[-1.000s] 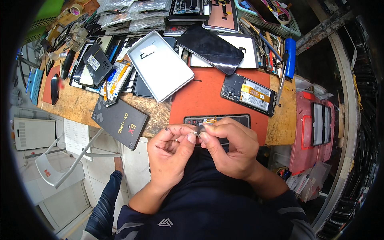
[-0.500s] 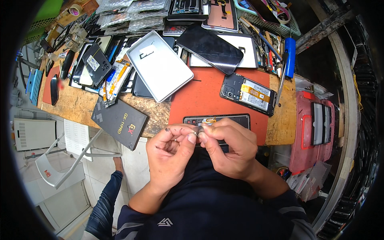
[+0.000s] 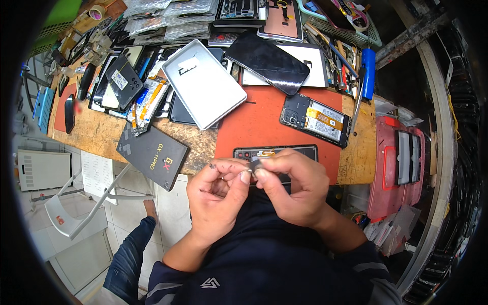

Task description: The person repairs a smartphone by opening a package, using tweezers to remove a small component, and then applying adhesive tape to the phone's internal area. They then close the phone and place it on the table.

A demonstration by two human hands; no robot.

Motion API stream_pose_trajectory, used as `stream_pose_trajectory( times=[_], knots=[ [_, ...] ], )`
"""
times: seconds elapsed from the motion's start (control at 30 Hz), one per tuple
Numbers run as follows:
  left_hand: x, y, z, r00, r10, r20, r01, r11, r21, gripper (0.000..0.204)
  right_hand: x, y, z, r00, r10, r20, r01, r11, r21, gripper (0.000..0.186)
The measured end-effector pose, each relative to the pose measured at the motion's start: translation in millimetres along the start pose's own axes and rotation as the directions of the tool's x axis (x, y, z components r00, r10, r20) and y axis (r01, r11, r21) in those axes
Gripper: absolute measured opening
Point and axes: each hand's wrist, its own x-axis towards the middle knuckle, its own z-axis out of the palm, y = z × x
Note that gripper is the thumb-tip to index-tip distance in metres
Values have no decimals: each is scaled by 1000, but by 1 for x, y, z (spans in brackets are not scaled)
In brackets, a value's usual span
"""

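Note:
My left hand (image 3: 217,197) and my right hand (image 3: 293,187) meet just past the front edge of the workbench, both pinching a small dark grey part (image 3: 254,164) with a light bit on it, too small to make out. Dark smudges mark my left fingers. Directly behind my hands, an opened phone body (image 3: 303,152) with a small gold flex piece lies on the orange mat (image 3: 244,129), partly hidden by my fingers. A second opened phone (image 3: 290,112), showing its battery and orange flex, lies farther back on the right.
A white tray (image 3: 206,91), black phone (image 3: 264,63), stacked parts (image 3: 170,15) and tools (image 3: 348,66) crowd the back. A dark box (image 3: 152,155) overhangs the left edge. A white chair (image 3: 73,213) and another person's leg (image 3: 132,254) are lower left, a pink case (image 3: 384,188) right.
My hands stay in nearly the same place on the small part, with only a slight shift of the fingertips. The rest of the bench looks unchanged.

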Motion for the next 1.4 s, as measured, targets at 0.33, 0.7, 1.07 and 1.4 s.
stream_pose_trajectory(
  times=[0.33,0.7,1.07,1.4],
  knots=[
    [2,-1,3,981,192,32,-194,956,220,15,2,-7,-6,1000,10,29,-9,1000,-24,25],
    [-1,-2,2,987,159,28,-161,964,210,16,3,-8,-5,999,5,37,-4,1000,-21,24],
    [-3,-3,0,984,174,28,-176,960,217,17,0,-6,-5,998,43,48,-44,998,39,20],
    [-3,2,0,994,111,24,-114,980,161,15,-1,-1,-3,996,72,56,-77,993,88,17]
  ],
)
